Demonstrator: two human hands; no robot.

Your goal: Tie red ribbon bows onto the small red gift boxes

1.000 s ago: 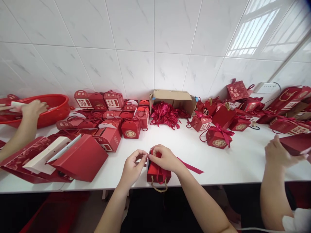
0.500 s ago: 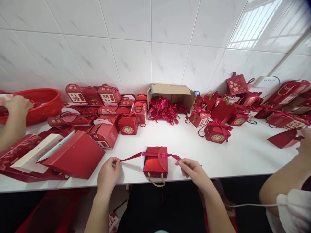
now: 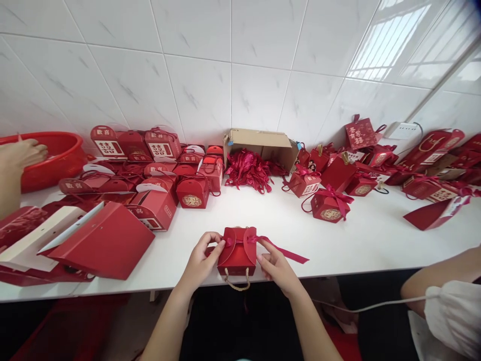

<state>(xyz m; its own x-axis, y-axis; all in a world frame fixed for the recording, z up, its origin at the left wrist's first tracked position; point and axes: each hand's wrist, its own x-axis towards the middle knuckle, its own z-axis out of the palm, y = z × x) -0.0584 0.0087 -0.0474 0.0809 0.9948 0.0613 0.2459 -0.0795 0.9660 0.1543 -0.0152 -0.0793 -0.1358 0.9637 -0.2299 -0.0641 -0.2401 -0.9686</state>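
Note:
A small red gift box stands near the table's front edge, its two rounded flaps folded over the top and a rope handle hanging at the front. My left hand is closed at the box's left side, its thumb on the rounded flap. On the right side my right hand has its fingers bent against the box wall. A dark pink ribbon threads through the flaps, and its right end trails loose past my right fingers onto the table. The ribbon's left end is mostly hidden behind my left hand.
An open cardboard box spills pink ribbons at the wall. Rows of red gift boxes stand left; ribboned boxes stand right. A co-worker's hand reaches over a red basin; another person's arm is at the right.
Both hands have moved in from the ribbon's stretched ends to the box's sides. The left flap now lies folded over the top. The right ribbon end lies loose.

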